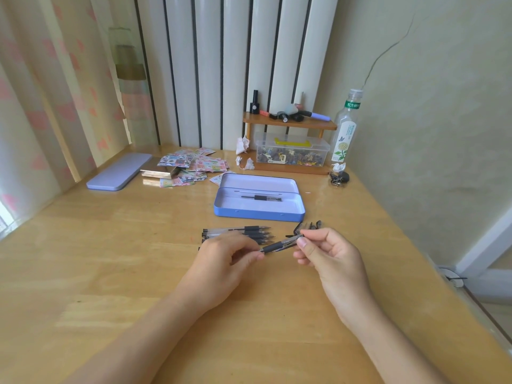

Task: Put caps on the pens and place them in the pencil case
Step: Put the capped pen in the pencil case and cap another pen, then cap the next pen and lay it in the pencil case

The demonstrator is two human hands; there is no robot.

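The wooden table (110, 273) fills the lower half of the frame, and the open blue pencil case (259, 210) lies just above the centre with one capped pen (261, 198) already inside. Below it, a row of uncapped pens (238, 233) rests at mid-frame, partly covered by the left hand (221, 268), and a small cluster of loose caps (311, 225) sits just right of centre, behind the right hand (329, 256).

A risk is judged here: if the cap is pushed on at an angle, it may jam or slip from the fingertips and roll among the others. The waiting pens could also be nudged by the left hand, since they lie touching it or nearly so, and could roll toward the near edge.

The held pen (273, 247) is pinched by the left thumb and forefinger near its dark grip section, fingers closed firmly upon it. The right thumb and forefinger are closed on the pen's other end, where a cap (295, 238) appears to be seated or nearly seated; how far it is pressed home cannot be told, as the fingers hide the joint.
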